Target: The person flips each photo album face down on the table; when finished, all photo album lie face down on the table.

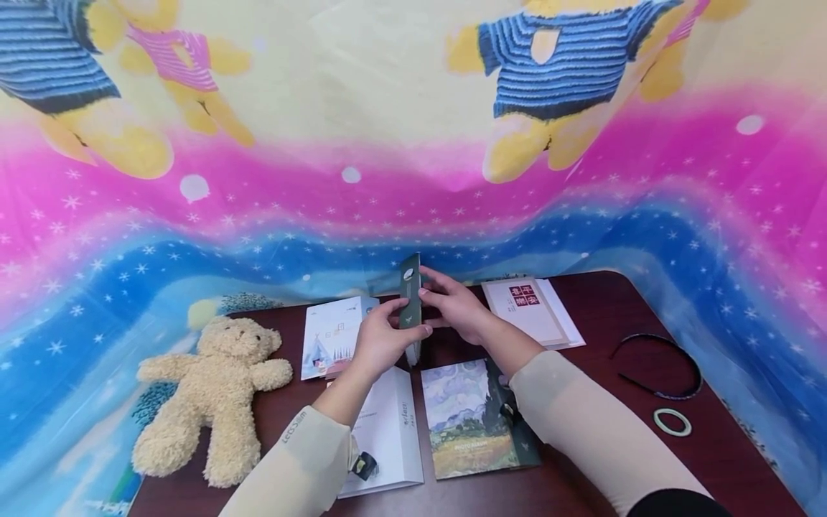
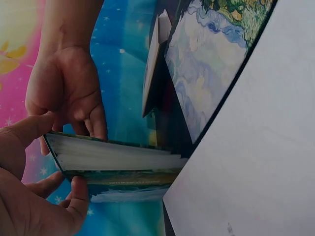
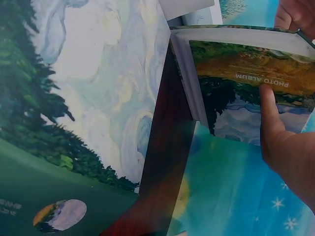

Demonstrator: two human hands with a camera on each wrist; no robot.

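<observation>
A green photo album (image 1: 408, 301) with a painted landscape cover stands upright between both hands, its spine toward me. My left hand (image 1: 380, 337) pinches it across its thickness, thumb on one cover and fingers on the other, as the left wrist view shows. At the opposite side is my right hand (image 1: 455, 309), its fingers extended against the cover. One straight finger (image 3: 269, 110) touches the cover near the printed words. Page edges (image 2: 108, 153) show between the covers. Before it lie a larger painted album (image 1: 461, 424) and a white folder-like item (image 1: 388, 438).
A plush teddy bear (image 1: 220, 395) lies on the left of the dark red table (image 1: 594, 474). Illustrated booklets (image 1: 331, 334) are behind the left hand, and a booklet with red characters (image 1: 523, 316) at back right. A headband (image 1: 691, 366) and a pale green ring (image 1: 672, 422) lie far right.
</observation>
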